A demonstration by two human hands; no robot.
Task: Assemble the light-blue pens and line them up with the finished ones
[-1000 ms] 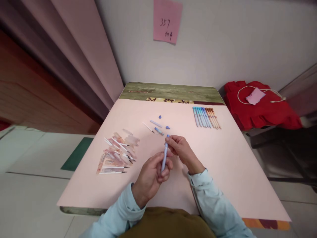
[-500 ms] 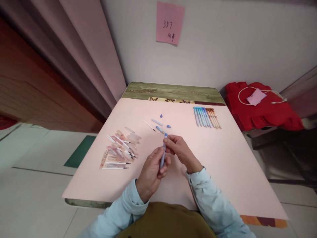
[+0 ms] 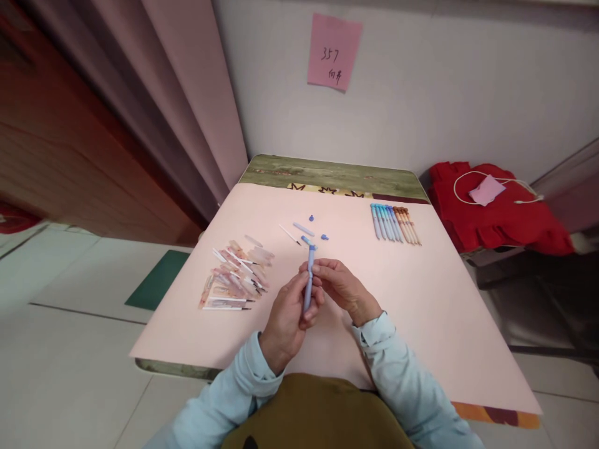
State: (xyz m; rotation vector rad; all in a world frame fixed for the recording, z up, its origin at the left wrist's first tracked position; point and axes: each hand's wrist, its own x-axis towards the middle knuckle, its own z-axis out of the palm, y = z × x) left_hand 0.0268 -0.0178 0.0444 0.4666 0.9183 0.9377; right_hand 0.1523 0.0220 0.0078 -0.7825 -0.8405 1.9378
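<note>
A pale blue pen (image 3: 307,297) is held upright between both hands. My left hand (image 3: 290,315) is wrapped round its lower barrel. With thumb and fingertips, my right hand (image 3: 345,287) pinches the pen near its middle joint. Just beyond the hands lie a pale blue barrel piece (image 3: 303,229), a white refill (image 3: 290,234) with a dark tip and a patterned blue barrel piece (image 3: 306,240), partly behind the held pen. Two small dark blue pieces, a farther one (image 3: 311,218) and a nearer one (image 3: 324,237), rest beside them.
Left of my hands spreads a pile of pinkish pen parts and white refills (image 3: 234,274). Blue pens (image 3: 386,223) and orange-brown pens (image 3: 408,226) stand in a row at the back right. A red cloth (image 3: 515,218) with a white cable lies beyond the table's right edge.
The right fingers have shifted down the pen from its blue top to the middle, leaving the top exposed. The camera view has shifted slightly.
</note>
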